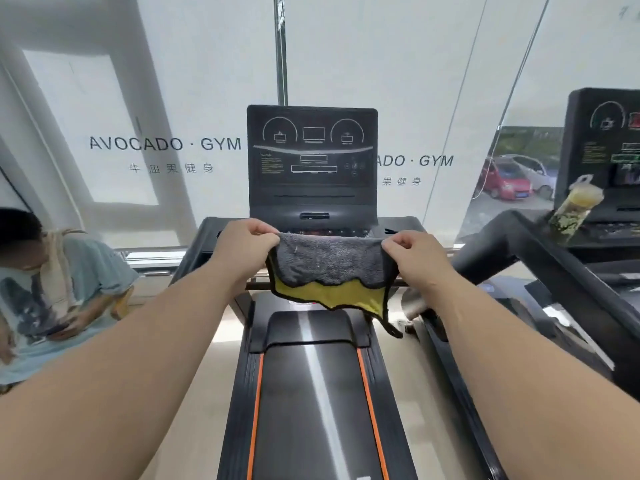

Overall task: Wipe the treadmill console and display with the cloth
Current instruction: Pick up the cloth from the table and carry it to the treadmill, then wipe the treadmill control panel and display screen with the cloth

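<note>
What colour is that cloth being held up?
The cloth is grey over yellow with dark edging, seen in the head view.

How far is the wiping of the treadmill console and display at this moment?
Nothing looks wiped yet. Done: the cloth is picked up. In hand: left hand and right hand stretch it by its top corners, grey side facing, clear of the machine. Left: the whole display and console.
</note>
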Tool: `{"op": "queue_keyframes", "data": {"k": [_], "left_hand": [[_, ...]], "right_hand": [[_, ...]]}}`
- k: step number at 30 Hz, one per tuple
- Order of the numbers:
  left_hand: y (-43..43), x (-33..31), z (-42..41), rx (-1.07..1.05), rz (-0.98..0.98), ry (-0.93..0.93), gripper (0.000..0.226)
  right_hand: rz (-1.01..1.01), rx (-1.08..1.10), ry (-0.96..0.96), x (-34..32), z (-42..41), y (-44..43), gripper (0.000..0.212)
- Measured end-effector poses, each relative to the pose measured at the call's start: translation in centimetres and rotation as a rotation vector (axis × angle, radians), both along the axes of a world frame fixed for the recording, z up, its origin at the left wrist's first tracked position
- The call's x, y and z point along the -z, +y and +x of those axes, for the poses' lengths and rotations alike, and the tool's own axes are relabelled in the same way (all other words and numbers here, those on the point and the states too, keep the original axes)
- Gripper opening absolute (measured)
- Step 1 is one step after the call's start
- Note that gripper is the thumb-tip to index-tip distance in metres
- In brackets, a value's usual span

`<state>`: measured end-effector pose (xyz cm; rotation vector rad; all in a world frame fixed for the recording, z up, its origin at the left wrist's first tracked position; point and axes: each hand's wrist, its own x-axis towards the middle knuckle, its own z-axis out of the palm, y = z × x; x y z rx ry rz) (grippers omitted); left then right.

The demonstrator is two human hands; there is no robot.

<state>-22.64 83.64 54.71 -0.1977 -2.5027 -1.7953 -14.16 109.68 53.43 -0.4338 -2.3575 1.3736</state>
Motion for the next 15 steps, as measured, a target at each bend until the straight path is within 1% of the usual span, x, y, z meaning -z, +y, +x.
{"op": "queue_keyframes", "data": {"k": [3, 8, 11, 15], "left_hand": [[1.5, 2.8, -5.4, -0.002, -0.041, -0.052, 0.012], [4.6, 8.0, -13.6, -0.067, -0.072, -0.193, 0.01], [6.3, 10.0, -17.7, -0.091, -0.093, -0.27, 0.01], [9.5, 11.3, -24.1, -0.08, -0.082, -0.315, 0.011]], "right_hand": [[-0.032, -0.037, -0.047, 3.7, -5.8, 1.8, 0.018], [-0.046, -0.105, -0.141, 8.5, -15.0, 5.2, 0.016], [-0.026, -0.144, -0.222, 9.5, -19.8, 7.4, 0.018], [-0.002, -0.127, -0.253, 10.3, -26.1, 10.7, 0.021]]}}
